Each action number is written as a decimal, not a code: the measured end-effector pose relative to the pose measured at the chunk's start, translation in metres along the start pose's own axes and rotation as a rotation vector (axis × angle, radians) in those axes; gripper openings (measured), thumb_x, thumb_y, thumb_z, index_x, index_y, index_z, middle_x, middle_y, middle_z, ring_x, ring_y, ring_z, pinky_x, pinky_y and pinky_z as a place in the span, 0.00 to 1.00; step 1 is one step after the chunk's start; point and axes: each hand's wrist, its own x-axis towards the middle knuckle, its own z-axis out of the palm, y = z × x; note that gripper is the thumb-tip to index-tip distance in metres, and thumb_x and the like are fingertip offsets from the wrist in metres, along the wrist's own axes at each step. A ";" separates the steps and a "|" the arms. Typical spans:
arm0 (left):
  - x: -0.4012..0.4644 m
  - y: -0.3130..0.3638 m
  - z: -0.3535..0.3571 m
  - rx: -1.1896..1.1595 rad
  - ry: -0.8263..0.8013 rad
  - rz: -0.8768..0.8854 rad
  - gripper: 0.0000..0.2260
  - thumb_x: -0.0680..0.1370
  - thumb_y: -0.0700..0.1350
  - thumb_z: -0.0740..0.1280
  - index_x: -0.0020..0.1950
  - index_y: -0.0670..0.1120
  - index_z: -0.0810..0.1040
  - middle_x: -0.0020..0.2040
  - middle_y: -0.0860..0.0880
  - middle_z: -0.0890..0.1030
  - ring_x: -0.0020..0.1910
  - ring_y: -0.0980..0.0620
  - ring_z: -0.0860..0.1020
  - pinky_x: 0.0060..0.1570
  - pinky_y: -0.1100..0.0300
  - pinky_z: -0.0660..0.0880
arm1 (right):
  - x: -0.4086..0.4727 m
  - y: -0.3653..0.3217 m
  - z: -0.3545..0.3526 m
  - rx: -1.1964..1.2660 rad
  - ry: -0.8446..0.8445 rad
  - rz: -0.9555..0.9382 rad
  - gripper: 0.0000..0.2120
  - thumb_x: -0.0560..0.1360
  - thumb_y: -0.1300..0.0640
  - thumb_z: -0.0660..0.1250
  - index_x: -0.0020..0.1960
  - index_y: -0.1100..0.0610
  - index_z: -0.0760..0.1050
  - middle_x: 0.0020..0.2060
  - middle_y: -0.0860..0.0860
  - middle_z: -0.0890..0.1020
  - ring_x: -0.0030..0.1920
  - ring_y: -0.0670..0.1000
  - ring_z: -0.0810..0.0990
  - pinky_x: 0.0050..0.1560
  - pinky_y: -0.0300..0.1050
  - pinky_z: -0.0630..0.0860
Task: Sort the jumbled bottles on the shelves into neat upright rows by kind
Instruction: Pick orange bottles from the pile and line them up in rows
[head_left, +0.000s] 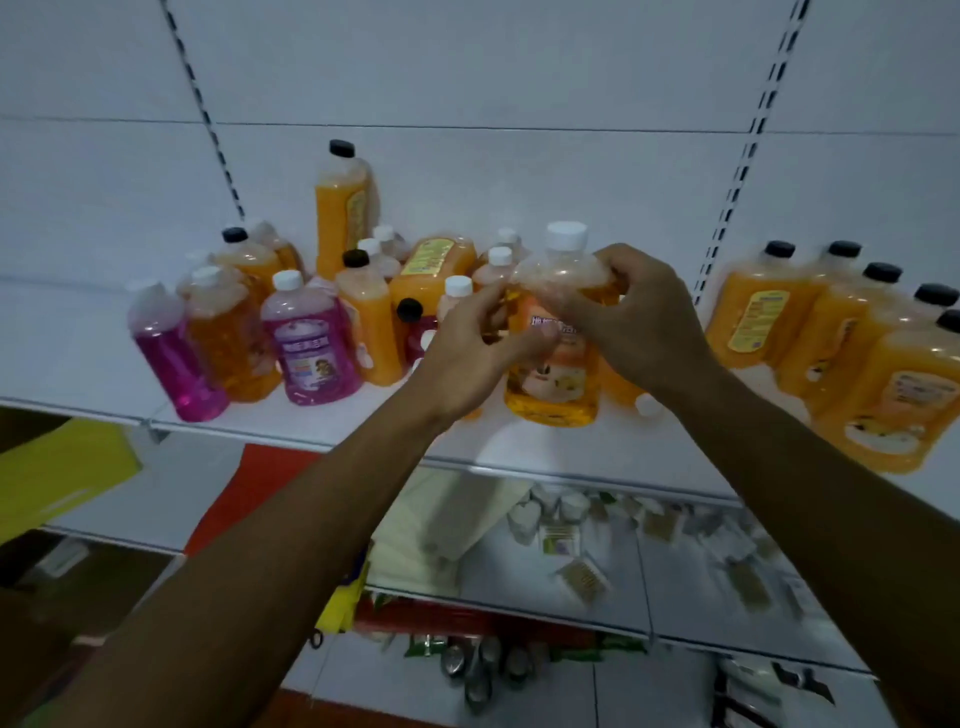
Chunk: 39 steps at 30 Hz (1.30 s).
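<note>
Hands meet around an orange bottle (553, 364) standing upright, white cap up, at the front of the white shelf (322, 421). Left hand (467, 358) pinches its label; right hand (639, 317) clasps its shoulder. Behind it, blurred bottles (311, 338) crowd together, partly hidden.

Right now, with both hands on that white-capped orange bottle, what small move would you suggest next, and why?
Probably carry the white-capped orange bottle, held by the left hand and right hand, left to stand beside the clear orange bottle. It looks like the same kind, while the sorted row on the right has black caps.
</note>
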 end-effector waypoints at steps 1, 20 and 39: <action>-0.014 -0.003 -0.007 0.007 0.000 -0.002 0.20 0.76 0.40 0.70 0.66 0.50 0.72 0.54 0.53 0.83 0.54 0.56 0.81 0.53 0.59 0.78 | -0.005 -0.007 0.009 0.033 -0.025 0.008 0.18 0.69 0.40 0.72 0.46 0.54 0.76 0.38 0.46 0.80 0.40 0.46 0.78 0.38 0.42 0.74; -0.214 -0.047 -0.332 0.264 0.408 -0.145 0.42 0.69 0.39 0.77 0.76 0.54 0.58 0.56 0.52 0.81 0.53 0.52 0.81 0.50 0.55 0.80 | -0.028 -0.240 0.327 0.177 -0.462 -0.173 0.22 0.70 0.36 0.68 0.54 0.52 0.75 0.43 0.43 0.80 0.43 0.41 0.79 0.39 0.32 0.74; -0.181 -0.139 -0.626 0.381 0.736 -0.250 0.34 0.70 0.40 0.77 0.71 0.55 0.66 0.56 0.52 0.81 0.54 0.53 0.80 0.52 0.52 0.80 | 0.090 -0.339 0.648 0.305 -0.519 -0.223 0.24 0.72 0.33 0.63 0.60 0.48 0.72 0.50 0.46 0.81 0.50 0.50 0.80 0.51 0.54 0.79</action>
